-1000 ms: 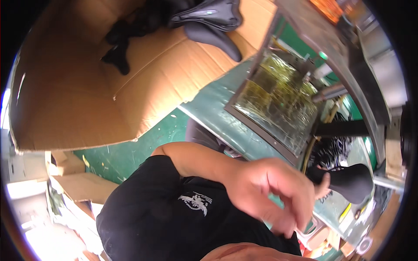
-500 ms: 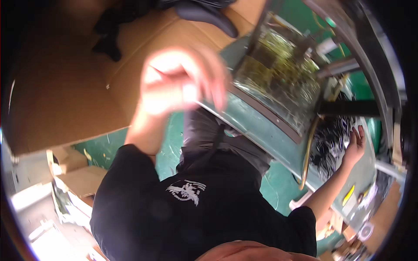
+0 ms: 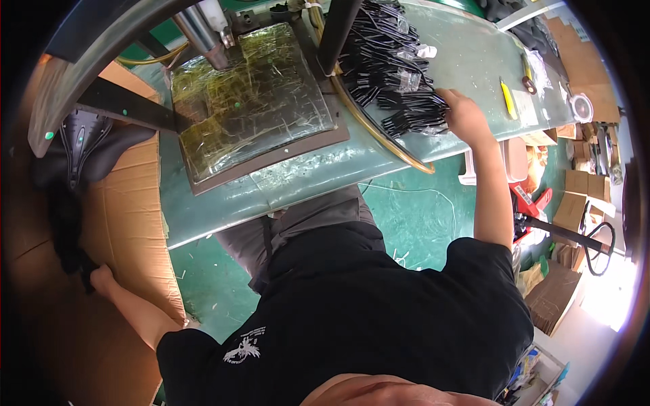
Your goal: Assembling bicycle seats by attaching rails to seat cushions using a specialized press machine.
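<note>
Rods (image 3: 410, 108) near the table's (image 3: 467, 61) front edge touch our right hand (image 3: 467, 118), a black part (image 3: 85, 264) our left hand (image 3: 103, 279), both grips unclear.

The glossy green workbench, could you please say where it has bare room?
The widest bare patch lies between the thin black rods and the slim yellow tool; a narrow strip fronts the square film-covered plate. It is crowded at the rods, beside the right hand.

Wide fisheye worn on the head, looking steeply down
The black shirt (image 3: 379, 311) looms nearest; the workbench (image 3: 467, 57) spreads on the far side, the cardboard box (image 3: 128, 216) stands left.
</note>
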The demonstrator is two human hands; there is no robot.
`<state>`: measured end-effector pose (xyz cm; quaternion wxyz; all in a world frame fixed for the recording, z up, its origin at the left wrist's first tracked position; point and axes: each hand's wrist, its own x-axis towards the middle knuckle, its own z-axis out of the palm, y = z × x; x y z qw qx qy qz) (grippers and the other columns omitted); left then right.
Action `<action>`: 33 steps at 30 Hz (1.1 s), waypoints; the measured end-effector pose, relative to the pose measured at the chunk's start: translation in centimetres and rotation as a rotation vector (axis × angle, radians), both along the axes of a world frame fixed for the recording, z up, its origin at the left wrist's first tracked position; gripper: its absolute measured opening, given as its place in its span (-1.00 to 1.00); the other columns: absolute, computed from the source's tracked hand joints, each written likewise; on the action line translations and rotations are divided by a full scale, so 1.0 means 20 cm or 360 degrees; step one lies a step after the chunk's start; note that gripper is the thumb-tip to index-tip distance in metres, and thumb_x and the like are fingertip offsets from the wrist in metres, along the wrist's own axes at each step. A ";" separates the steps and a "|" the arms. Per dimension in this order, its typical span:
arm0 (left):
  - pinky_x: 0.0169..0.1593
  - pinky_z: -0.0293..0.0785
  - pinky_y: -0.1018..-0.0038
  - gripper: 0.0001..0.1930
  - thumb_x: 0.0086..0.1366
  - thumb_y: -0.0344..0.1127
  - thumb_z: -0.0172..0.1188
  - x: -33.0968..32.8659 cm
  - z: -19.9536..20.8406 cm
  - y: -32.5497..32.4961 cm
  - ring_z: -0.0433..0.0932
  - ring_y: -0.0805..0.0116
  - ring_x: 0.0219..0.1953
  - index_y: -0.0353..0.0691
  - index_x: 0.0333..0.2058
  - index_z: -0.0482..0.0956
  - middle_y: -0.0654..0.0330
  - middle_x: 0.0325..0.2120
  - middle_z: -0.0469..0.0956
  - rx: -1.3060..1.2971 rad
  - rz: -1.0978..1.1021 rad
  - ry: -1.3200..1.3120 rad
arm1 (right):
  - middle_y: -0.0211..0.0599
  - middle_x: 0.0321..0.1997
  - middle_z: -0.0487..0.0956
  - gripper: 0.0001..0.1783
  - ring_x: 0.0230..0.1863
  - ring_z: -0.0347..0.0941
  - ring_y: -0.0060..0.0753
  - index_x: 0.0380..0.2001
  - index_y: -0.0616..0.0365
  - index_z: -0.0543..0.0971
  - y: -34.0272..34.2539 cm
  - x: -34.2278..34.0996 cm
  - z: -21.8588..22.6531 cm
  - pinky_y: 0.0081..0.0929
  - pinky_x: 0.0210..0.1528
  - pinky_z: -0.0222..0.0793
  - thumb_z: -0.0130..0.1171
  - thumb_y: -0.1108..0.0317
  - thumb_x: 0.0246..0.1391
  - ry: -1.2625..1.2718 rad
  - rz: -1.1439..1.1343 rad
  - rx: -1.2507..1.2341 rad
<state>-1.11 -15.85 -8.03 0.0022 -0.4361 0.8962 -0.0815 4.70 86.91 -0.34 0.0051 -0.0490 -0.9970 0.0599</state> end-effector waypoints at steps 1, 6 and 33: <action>0.16 0.57 0.02 -0.33 0.32 0.18 0.16 0.02 0.02 0.10 0.63 -0.23 0.12 -0.47 -0.08 0.72 -0.29 0.02 0.65 -0.0009 0.0004 0.0002 | -0.04 0.07 0.61 -0.35 0.09 0.54 0.19 0.19 0.09 0.55 -0.03 -0.02 0.03 0.01 0.17 0.45 0.11 0.66 -0.05 -0.0022 0.0070 0.0109; -0.03 0.63 0.07 -0.50 0.43 0.02 0.10 0.04 0.25 1.08 0.70 -0.25 -0.16 -0.39 -0.22 0.76 -0.31 -0.23 0.69 -0.0059 -0.0732 -0.0233 | -0.15 -0.11 0.62 -0.36 0.02 0.55 0.06 0.13 0.10 0.59 -0.17 -0.17 0.15 -0.10 0.16 0.42 0.21 0.57 -0.14 -0.0054 0.0363 0.0462; -0.11 0.38 0.59 -0.63 0.29 -0.26 0.50 -0.22 0.50 0.97 0.49 0.59 -0.24 -0.28 -0.04 0.60 0.40 -0.35 0.57 0.1515 -0.1368 -0.0282 | -0.43 -0.15 0.51 -0.58 -0.20 0.50 -0.63 0.01 0.31 0.45 -0.43 0.26 -0.25 -0.62 -0.08 0.50 0.26 0.76 0.10 0.0402 -0.0438 -0.1195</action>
